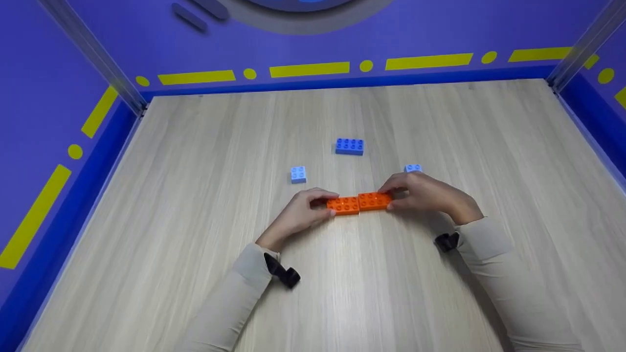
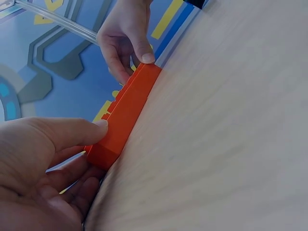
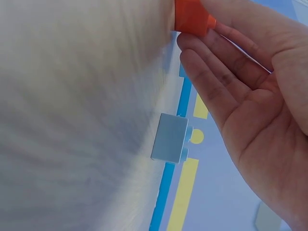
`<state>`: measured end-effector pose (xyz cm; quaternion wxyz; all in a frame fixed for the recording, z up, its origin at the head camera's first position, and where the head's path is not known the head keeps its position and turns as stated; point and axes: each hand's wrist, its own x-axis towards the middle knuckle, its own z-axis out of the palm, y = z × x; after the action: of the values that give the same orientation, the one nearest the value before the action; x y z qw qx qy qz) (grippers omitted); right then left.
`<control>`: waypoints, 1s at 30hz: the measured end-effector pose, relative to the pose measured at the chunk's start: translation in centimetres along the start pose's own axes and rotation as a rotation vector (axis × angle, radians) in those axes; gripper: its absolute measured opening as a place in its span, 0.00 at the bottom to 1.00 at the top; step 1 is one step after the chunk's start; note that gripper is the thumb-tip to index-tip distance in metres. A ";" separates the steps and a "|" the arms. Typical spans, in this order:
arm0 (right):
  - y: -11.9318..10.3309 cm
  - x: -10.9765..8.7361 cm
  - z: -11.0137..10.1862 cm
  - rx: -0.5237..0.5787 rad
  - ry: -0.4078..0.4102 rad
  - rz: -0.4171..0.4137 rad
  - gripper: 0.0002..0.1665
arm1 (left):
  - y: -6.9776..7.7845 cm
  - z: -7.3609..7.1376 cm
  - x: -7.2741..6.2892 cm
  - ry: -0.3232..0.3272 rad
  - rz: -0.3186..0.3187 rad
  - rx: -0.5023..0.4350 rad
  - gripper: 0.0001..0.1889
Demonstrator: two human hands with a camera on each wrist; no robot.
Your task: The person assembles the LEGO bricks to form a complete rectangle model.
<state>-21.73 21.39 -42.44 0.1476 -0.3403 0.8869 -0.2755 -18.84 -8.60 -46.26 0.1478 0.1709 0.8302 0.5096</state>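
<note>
Two orange building bricks lie end to end on the table, studs up, their short ends touching. My left hand (image 1: 304, 210) pinches the left orange brick (image 1: 343, 206) at its outer end, thumb on the near side and fingers on the far side. At the other end, my right hand (image 1: 424, 194) holds the right orange brick (image 1: 374, 201) between thumb and fingers. In the left wrist view both hands grip the orange row from opposite ends. The right wrist view shows only the end of the right orange brick (image 3: 192, 18) beside the fingers.
A darker blue brick (image 1: 349, 146) lies farther back on the wooden table (image 1: 205, 161). One light blue brick (image 1: 298, 174) sits beyond my left hand; another light blue brick (image 1: 413, 168) is partly hidden behind my right hand. Blue-purple walls (image 1: 313, 46) enclose the table's back and sides.
</note>
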 end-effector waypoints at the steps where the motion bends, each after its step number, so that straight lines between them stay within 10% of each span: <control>1: 0.0 0.0 0.0 0.000 -0.002 0.005 0.17 | 0.0 0.0 0.0 0.005 -0.001 -0.003 0.19; 30: -0.6 0.1 0.1 0.062 -0.047 0.109 0.19 | 0.0 0.2 0.0 0.020 -0.032 -0.022 0.19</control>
<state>-21.47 20.90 -42.14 0.1935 -0.2929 0.8915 -0.2865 -18.75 -8.49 -46.37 0.1497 0.1509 0.8287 0.5177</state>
